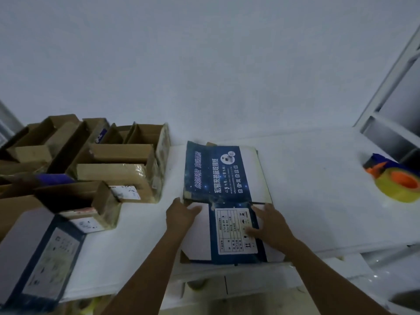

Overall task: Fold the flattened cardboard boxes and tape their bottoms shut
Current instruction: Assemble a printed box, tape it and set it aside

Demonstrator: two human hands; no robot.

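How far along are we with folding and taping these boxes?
Done: erected boxes piled at left, one taped. In hand: left hand and right hand rest on a blue box flat on the table. Left: fold it, then tape its bottom; the tape roll sits untouched at right.

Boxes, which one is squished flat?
The blue starry box under the left hand and right hand lies flat on the table; the brown boxes at left stand opened up.
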